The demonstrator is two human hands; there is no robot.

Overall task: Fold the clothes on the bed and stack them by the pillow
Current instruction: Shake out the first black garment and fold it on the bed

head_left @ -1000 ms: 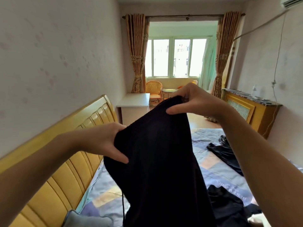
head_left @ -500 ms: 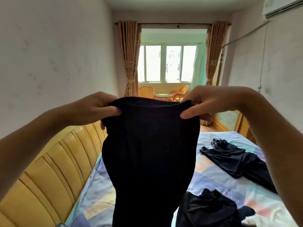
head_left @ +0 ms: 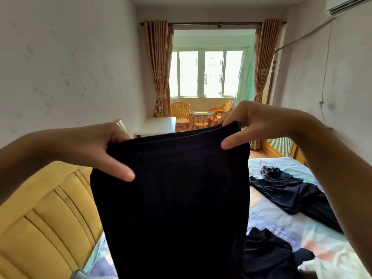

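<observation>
1. The bed (head_left: 281,224) fills the lower right of the frame. Its sheet has pale blue, pink and lilac patches, with some printed letters near the middle.
2. A yellow padded headboard (head_left: 46,222) stands along the lower left, against a pale wall with faint flower marks.
3. At the centre top there is a window (head_left: 205,73) with brown curtains (head_left: 159,67) tied at both sides and a light green curtain near the right one.
4. Under the window stand two wicker chairs (head_left: 181,111) and a small round table (head_left: 200,117) between them. A white table (head_left: 157,125) is nearer, just behind the headboard.
5. An air conditioner (head_left: 346,4) is at the upper right corner, and a thin cable hangs down the right wall.
6. The black garment (head_left: 173,208) hangs in the centre of the frame, held up in the air above the bed. Its upper hem is stretched between the two hands.
7. The left hand (head_left: 100,150) pinches the left upper corner, the thumb in front on the cloth and the other fingers behind it.
8. The right hand (head_left: 253,125) grips the right upper corner in the same way, thumb in front.
9. A second dark garment (head_left: 291,194) lies spread on the bed at the right. A crumpled dark pile (head_left: 267,256) lies at the lower right, beside something white at the edge of the frame.
</observation>
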